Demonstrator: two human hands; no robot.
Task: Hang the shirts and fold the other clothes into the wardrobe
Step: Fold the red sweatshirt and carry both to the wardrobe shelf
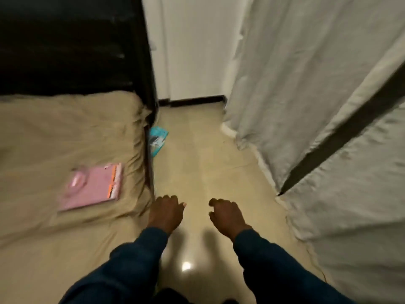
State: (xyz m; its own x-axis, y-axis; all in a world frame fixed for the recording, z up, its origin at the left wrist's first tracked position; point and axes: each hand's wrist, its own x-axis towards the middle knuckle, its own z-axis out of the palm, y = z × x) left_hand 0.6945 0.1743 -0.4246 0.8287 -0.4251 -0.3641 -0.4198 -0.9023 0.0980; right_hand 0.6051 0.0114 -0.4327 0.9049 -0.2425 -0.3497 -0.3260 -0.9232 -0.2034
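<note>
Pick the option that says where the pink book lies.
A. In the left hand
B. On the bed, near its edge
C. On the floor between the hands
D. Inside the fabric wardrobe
B: the pink book lies flat on the tan bed near its right edge, while both hands, left and right, hang over the floor holding nothing.

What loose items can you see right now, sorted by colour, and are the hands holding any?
Pink: 1, a flat pink item on the bed.
Teal: 1, a teal packet on the floor beside the bed.
Held: 0, left hand and right hand hold nothing.
Total: 2
</note>
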